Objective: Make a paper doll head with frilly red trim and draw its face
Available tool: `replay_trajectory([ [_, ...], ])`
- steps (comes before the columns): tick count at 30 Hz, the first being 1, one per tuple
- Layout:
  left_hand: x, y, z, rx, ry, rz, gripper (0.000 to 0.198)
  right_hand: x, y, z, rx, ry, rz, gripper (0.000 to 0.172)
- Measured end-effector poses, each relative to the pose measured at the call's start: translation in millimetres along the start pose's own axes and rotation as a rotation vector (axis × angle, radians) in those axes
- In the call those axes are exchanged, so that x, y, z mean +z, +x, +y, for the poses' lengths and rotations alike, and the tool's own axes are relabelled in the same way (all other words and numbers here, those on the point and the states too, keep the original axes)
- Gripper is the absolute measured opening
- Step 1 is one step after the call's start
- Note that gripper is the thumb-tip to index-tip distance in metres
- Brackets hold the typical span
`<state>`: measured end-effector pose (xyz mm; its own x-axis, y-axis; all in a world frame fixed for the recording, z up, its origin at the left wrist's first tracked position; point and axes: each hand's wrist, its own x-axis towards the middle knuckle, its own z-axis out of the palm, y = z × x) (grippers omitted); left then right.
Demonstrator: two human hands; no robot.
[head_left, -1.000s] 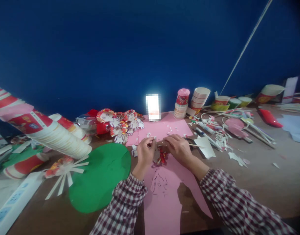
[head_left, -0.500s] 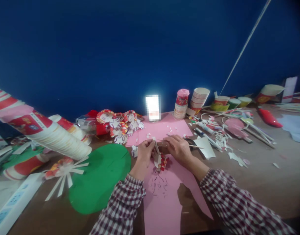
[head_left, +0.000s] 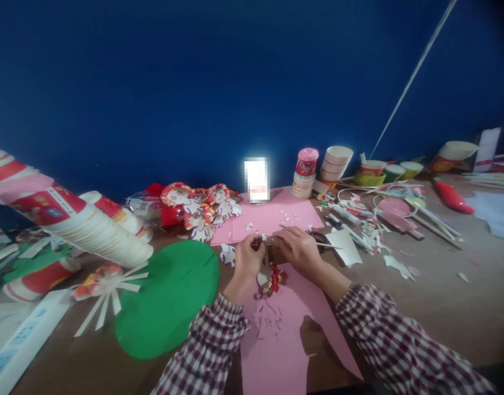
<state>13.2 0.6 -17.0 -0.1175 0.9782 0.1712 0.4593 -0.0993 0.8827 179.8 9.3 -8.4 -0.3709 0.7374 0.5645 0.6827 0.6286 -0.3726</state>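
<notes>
My left hand (head_left: 250, 259) has its thumb and fingers pinched together at a small pale piece, mostly hidden by the fingertips. Close beside it, my right hand (head_left: 299, 249) is bent with its fingers together, and a thin wooden stick (head_left: 330, 246) sticks out to its right. Below the fingertips is a paper cut-out (head_left: 273, 281) with a red and yellow frilled edge, partly covered by my left hand. Underneath lies pink paper (head_left: 274, 351) strewn with dark thin scraps. Behind my right hand shows a dark loop (head_left: 321, 239), like a scissors handle.
A green oval sheet (head_left: 169, 302) lies left, near stacked paper cups (head_left: 99, 236) and a paper piece with white strips (head_left: 107, 293). Decorated cut-outs (head_left: 202, 206) are piled behind. Markers (head_left: 352, 233), scraps and a white card (head_left: 344, 247) lie right; more cups (head_left: 336, 164) stand at the back.
My left hand has turned and its fingers have curled in; the pale piece it held upright is now mostly out of sight. The right hand has barely shifted.
</notes>
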Motion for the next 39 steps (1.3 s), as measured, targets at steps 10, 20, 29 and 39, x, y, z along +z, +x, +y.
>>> replay_trajectory([
  [10, 3.0, 0.5, 2.0, 0.005, -0.195, -0.046, 0.016, -0.4, 0.8, -0.5, -0.023, -0.002, -0.025, 0.019],
  [20, 3.8, 0.7, 5.0, -0.069, -0.344, -0.075, 0.016, -2.5, 1.8, -0.1, -0.019, -0.002, -0.031, 0.021],
  [29, 3.1, 0.4, 6.8, -0.078, -0.374, -0.089, 0.016, -1.7, 1.1, 2.6, -0.038, -0.002, -0.004, 0.022],
  [39, 2.7, 1.9, 4.2, -0.077, -0.381, -0.070, 0.021, -2.4, 2.1, 1.6, -0.061, 0.016, -0.001, 0.022],
])
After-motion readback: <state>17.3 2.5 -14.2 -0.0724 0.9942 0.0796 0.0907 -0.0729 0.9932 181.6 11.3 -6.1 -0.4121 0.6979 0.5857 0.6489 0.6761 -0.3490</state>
